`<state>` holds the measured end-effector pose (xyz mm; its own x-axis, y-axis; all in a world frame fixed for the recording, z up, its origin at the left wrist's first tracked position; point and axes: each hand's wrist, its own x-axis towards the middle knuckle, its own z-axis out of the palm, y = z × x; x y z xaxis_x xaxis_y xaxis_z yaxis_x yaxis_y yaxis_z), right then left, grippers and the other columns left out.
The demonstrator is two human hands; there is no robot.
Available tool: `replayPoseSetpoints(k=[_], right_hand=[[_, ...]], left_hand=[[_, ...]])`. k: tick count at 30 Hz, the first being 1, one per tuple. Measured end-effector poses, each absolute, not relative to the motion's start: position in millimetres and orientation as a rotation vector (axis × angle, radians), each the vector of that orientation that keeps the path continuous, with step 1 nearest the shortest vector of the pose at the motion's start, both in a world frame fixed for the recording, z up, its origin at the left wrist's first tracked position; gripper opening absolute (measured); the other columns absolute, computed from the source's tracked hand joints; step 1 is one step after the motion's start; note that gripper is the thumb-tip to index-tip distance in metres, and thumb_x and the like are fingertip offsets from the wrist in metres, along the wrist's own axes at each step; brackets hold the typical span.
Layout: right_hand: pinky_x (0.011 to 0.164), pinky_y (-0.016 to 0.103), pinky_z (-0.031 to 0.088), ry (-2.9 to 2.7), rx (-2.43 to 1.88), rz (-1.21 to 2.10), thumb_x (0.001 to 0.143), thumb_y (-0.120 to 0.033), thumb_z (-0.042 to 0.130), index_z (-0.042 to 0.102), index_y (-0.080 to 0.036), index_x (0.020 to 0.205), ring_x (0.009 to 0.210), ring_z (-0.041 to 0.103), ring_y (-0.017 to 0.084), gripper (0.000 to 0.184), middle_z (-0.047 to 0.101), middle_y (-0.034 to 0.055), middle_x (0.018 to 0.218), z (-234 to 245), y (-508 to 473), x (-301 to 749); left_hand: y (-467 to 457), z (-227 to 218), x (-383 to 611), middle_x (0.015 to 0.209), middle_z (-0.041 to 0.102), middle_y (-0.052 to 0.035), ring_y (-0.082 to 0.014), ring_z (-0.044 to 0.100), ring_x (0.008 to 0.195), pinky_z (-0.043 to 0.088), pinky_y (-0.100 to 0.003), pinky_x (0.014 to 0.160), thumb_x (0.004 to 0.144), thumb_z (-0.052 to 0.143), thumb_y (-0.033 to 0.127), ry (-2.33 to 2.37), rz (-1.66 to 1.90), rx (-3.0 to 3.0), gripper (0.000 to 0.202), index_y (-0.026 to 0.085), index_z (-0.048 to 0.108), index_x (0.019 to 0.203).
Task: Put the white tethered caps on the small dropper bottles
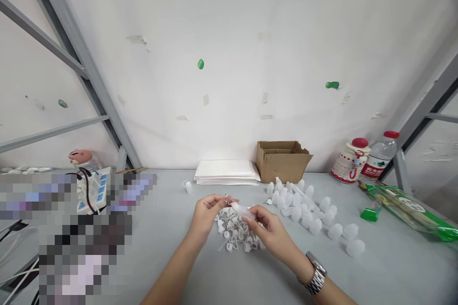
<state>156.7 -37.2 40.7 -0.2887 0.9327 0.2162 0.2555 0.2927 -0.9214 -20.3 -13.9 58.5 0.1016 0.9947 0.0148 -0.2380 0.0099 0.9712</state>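
Grey table (pixel 393 267), white wall (pixel 229 57), hands (pixel 205 217) (pixel 270 236) pinching what seems a dropper bottle (pixel 241 210)

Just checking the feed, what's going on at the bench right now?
A person's left hand and right hand pinch a small translucent plastic bottle above a heap of small white plastic parts. More translucent white plastic bottles sit grouped to the right on the pale grey table.
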Motion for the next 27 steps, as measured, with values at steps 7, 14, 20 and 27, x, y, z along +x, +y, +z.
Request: replayPoseSetpoints(k=[7, 14, 20, 27], right_hand=[[0.054, 0.023, 0.04, -1.639, -1.027, 1.182, 0.081, -0.049, 0.047, 0.053, -0.018, 0.076, 0.057, 0.048, 0.012, 0.032, 0.052, -0.0017, 0.061, 29.5, -31.3, 152.0], [0.055, 0.024, 0.041, -1.702, -1.08, 1.149, 0.083, -0.047, 0.044, 0.06, -0.018, 0.096, 0.058, 0.05, 0.013, 0.036, 0.054, -0.0014, 0.063, 29.8, -31.6, 148.8], [0.051, 0.025, 0.042, -1.67, -1.155, 1.159, 0.081, -0.048, 0.046, 0.058, -0.02, 0.109, 0.054, 0.05, 0.014, 0.041, 0.052, -0.0025, 0.059, 32.2, -31.2, 149.5], [0.048, 0.024, 0.038, -1.703, -1.157, 1.183, 0.08, -0.048, 0.046, 0.06, -0.019, 0.106, 0.048, 0.045, 0.012, 0.04, 0.051, -0.0034, 0.055, 33.0, -33.5, 147.4]], left_hand=[[-13.0, 51.9, -15.0, 0.089, 0.071, -0.011, -0.0244, 0.064, 0.086, 0.047, -0.034, 0.08, 0.067, 0.066, 0.042, 0.881, 1.256, 1.143, 0.03, 0.014, 0.069, 0.076], [-12.1, 47.6, -9.1, 0.087, 0.071, -0.0102, -0.0244, 0.064, 0.087, 0.047, -0.033, 0.08, 0.058, 0.073, 0.03, 0.931, 1.183, 1.176, 0.033, 0.014, 0.068, 0.087], [-8.0, 37.6, -91.0, 0.089, 0.071, -0.0095, -0.0248, 0.064, 0.087, 0.046, -0.031, 0.078, 0.061, 0.068, 0.031, 1.741, 1.273, 1.304, 0.032, 0.016, 0.064, 0.089], [8.5, 18.3, -144.0, 0.094, 0.069, -0.0106, -0.0263, 0.063, 0.088, 0.043, -0.031, 0.073, 0.071, 0.059, 0.035, 2.224, 1.065, 1.482, 0.024, 0.018, 0.062, 0.088]])
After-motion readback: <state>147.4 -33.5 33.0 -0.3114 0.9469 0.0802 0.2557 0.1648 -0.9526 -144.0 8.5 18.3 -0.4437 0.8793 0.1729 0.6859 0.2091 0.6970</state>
